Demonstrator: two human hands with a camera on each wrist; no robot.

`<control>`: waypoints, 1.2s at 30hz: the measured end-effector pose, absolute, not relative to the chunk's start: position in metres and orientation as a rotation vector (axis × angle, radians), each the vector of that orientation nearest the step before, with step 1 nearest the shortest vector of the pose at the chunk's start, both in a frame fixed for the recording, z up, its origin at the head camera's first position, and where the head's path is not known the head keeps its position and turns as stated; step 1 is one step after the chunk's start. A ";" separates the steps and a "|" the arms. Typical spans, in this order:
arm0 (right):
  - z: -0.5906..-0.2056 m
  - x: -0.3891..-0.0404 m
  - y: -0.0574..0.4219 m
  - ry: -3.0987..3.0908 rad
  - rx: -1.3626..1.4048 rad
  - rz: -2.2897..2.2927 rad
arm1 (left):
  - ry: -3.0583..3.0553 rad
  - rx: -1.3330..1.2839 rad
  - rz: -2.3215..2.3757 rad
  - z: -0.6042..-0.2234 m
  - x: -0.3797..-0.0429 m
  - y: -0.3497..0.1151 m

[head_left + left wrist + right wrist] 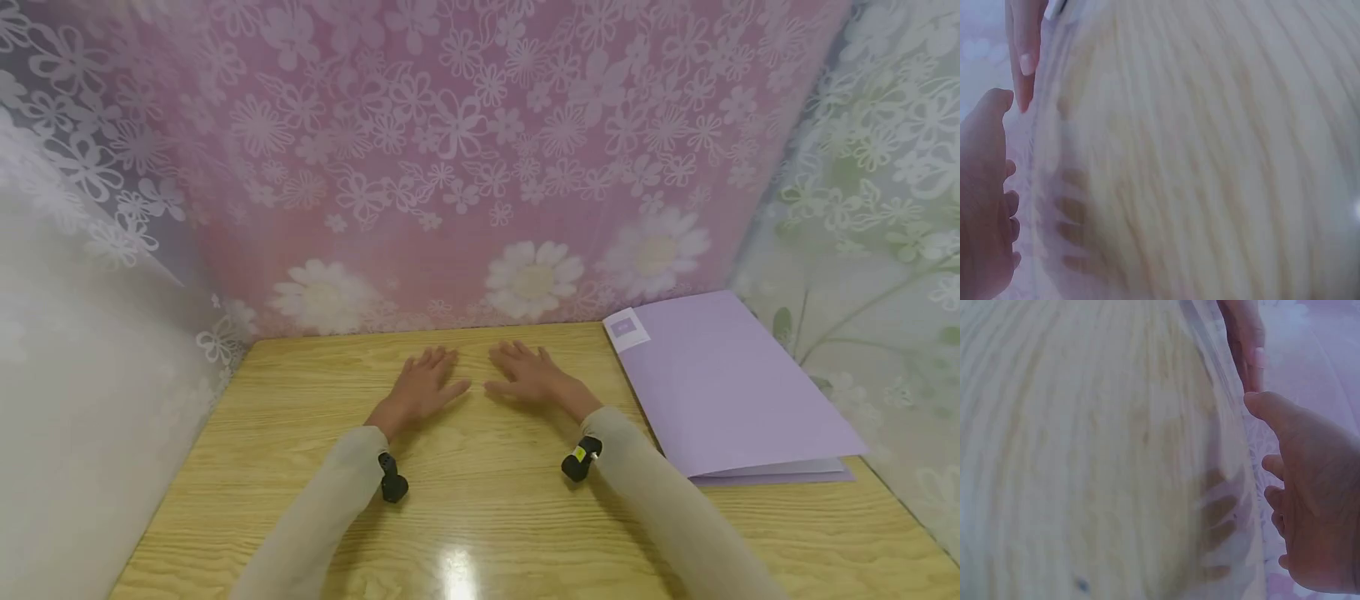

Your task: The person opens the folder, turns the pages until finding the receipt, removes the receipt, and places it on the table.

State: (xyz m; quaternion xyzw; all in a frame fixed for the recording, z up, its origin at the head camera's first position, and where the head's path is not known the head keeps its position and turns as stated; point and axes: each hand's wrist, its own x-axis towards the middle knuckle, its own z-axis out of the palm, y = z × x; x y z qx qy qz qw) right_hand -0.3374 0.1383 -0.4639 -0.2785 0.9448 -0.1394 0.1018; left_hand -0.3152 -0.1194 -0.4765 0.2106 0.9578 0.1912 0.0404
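My left hand (422, 388) is palm down over the wooden table (465, 467), its fingers straight and a little spread. Facing it, my right hand (534, 377) lies the same way, with a small gap between the two thumbs. Neither hand holds anything. In the left wrist view, the left hand (985, 200) shows a shadow of its fingers on the wood beside it. The right wrist view has the right hand (1319, 500) with a like shadow. A purple folder (735, 392) lies to the right of the right hand, apart from it.
The folder has a white label (626, 330) at its upper left corner, and pale sheets (787, 468) show at its near edge. A pink flowered curtain (450, 208) hangs behind the table. Pale patterned curtains (885, 250) close off both sides.
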 end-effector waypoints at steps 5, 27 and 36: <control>-0.449 -0.344 0.146 2.806 -0.788 -0.322 | 2.915 0.662 0.673 -0.468 -0.314 -0.099; -0.356 -0.345 0.343 2.933 -0.459 -0.273 | 2.762 0.472 1.479 -0.463 -0.281 0.107; -0.379 -0.330 0.426 2.923 -0.349 -0.332 | 2.638 0.168 1.742 -0.476 -0.262 0.162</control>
